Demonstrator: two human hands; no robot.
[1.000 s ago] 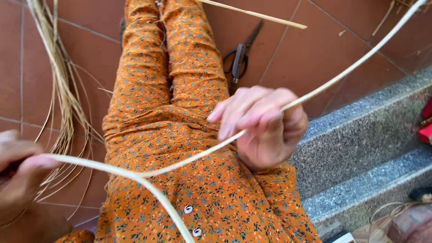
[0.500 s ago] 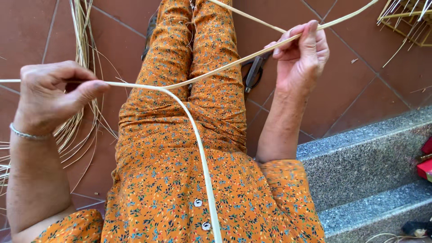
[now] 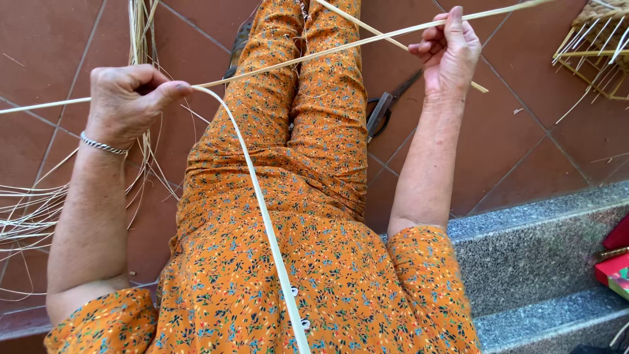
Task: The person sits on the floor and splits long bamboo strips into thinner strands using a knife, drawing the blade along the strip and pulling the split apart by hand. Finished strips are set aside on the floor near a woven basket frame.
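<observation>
Left hand (image 3: 128,98) is pinching a pale cane strip (image 3: 314,54), grip clamped on it at thumb and forefinger. The strip is running right and far, across the orange floral dress (image 3: 262,262), to the right hand (image 3: 451,54), whose fingers are closing on it, probably a loose pinch. A second length is curving near, down over the lap. Scissors (image 3: 388,108) are lying on the red floor tiles (image 3: 511,144), right of the legs. Loose straw bundle (image 3: 39,210) is spreading at left; grey stone step (image 3: 537,242) at right.

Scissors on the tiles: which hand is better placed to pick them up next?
Probably the right hand. The scissors lie just below it, on that side of the legs. The left hand is across the legs, its fingers pinching the cane strip.
</observation>
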